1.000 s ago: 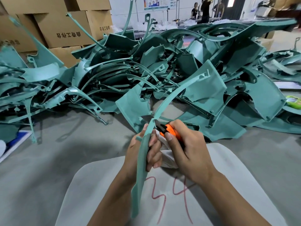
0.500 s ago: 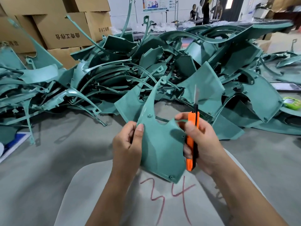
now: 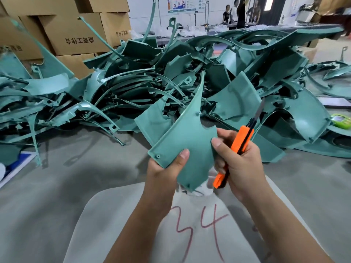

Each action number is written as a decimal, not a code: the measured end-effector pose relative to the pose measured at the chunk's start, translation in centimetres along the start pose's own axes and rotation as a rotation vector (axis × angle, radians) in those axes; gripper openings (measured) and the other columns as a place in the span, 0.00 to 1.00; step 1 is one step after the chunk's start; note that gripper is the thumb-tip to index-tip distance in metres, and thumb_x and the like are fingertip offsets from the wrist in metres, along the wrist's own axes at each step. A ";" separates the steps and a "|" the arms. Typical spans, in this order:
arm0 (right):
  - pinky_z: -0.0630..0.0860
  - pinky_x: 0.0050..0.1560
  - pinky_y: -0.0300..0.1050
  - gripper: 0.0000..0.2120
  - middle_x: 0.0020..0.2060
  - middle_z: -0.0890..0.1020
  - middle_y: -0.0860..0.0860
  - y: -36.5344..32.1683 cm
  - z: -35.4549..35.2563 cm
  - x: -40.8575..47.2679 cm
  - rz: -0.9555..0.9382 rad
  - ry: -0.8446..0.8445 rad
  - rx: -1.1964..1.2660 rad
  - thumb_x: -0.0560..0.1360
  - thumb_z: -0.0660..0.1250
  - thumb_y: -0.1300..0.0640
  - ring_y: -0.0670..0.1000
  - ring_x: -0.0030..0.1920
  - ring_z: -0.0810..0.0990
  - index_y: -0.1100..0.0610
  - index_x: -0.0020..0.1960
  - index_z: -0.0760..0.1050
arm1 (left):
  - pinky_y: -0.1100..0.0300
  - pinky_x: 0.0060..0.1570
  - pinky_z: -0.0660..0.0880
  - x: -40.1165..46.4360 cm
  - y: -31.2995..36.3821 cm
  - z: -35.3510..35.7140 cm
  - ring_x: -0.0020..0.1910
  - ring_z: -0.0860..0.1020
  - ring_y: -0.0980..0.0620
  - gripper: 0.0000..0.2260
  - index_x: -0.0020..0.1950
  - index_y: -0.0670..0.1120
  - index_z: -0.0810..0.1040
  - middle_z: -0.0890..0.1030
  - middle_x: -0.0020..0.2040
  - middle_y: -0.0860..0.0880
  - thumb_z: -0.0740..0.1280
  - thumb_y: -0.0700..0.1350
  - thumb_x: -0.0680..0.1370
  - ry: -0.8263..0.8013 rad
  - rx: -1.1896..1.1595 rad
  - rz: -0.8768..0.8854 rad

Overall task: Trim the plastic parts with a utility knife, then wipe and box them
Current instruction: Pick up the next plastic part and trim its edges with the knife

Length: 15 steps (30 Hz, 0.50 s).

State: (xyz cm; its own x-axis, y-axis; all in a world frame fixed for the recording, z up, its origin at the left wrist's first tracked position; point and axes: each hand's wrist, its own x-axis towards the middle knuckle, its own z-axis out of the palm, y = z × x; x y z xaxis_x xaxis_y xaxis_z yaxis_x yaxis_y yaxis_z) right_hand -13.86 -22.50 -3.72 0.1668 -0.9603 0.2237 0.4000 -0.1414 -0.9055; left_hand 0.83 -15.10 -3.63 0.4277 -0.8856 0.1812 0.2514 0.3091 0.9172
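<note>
I hold a teal plastic part (image 3: 187, 141) upright above the table, its flat face toward me and its narrow horn pointing up. My left hand (image 3: 167, 170) grips its lower left edge, thumb on the face. My right hand (image 3: 238, 162) grips an orange utility knife (image 3: 236, 150) with the blade out and pointing up to the right; its thumb also presses on the part's right edge. A white cloth (image 3: 204, 188) shows below the part, partly hidden.
A big pile of teal plastic parts (image 3: 171, 82) fills the table beyond my hands. Cardboard boxes (image 3: 76, 35) are stacked at the back left. A grey pad (image 3: 114, 215) marked 34 lies under my forearms. People stand far back. A green object (image 3: 341, 120) lies at the right edge.
The part has been turned from edge-on under the blade to face-on and tilted left. The knife has lifted off the part and now points up to the right.
</note>
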 end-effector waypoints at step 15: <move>0.71 0.35 0.50 0.20 0.37 0.75 0.44 1.2 1.2 -2.2 -0.715 -0.368 -0.874 0.86 0.55 0.40 0.48 0.35 0.73 0.54 0.49 0.74 | 0.63 0.67 0.73 1.5 0.1 -2.4 0.67 0.77 0.59 0.21 0.70 0.49 0.80 0.81 0.66 0.54 0.62 0.38 0.78 0.083 0.845 0.690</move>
State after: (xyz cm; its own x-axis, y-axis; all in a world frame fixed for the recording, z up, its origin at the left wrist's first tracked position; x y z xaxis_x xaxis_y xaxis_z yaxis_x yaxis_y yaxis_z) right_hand -12.67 -20.30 -4.85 0.4614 -0.4900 0.7396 -0.2198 -0.8708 -0.4398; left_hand 3.61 -15.56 -4.16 0.3127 -0.5772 0.7543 -0.7286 0.3638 0.5804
